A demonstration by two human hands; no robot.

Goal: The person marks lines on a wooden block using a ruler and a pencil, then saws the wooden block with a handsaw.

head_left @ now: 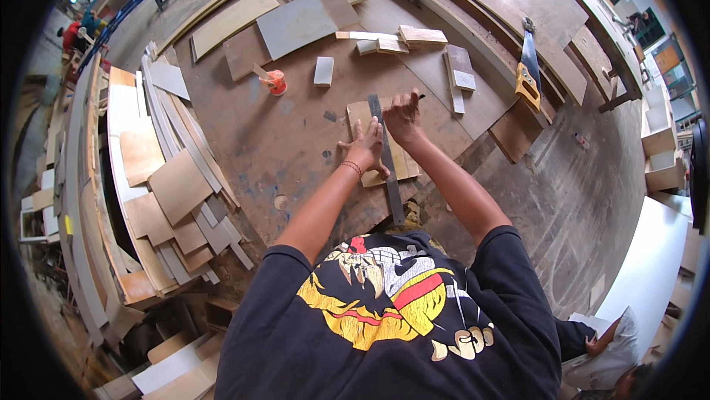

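A flat piece of light wood (403,163) lies on the worktable, with a long dark metal ruler (394,182) across it. My left hand (364,147) presses down on the board and the ruler, its fingers spread, the thumb lying near the ruler's edge. Just right of the ruler's far end, my right hand (404,115) is closed around a thin dark pen or pencil (421,96); only its upper end shows. The writing tip is hidden under the hand.
On the brown worktable (296,141) stand an orange-red cup (276,83) with a stick in it and a small white-topped block (323,71). Panels (297,26) and wood offcuts (421,36) lie farther back. A yellow-handled handsaw (529,82) rests at right. Stacked boards (177,185) fill the left.
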